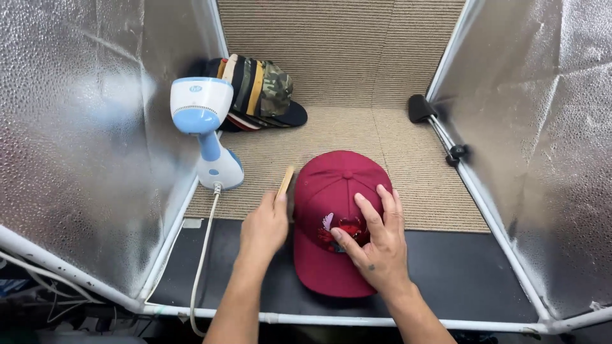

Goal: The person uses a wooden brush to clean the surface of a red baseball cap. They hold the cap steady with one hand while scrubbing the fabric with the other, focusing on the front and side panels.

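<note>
Showing one small oval badge (195, 88), blue on white, sitting high on the head of the white-and-blue handheld steamer (203, 121), standing at the left edge of the beige mat (408, 185). Lying just below the steamer's base, one small pale rectangular tag (191, 223), print too small to tell. Bearing an embroidered emblem (341, 226), red and white: dark red cap (338, 185), emblem partly covered by the right hand (376, 245).

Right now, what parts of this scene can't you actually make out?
Head view only:
- Brush: bristles hidden behind the left hand and red cap.
- Cap's front emblem: half covered by the right hand.
- Stacked caps: count unclear, overlapped, partly behind the steamer.
- Steamer cord: leaves the bottom edge.
</note>
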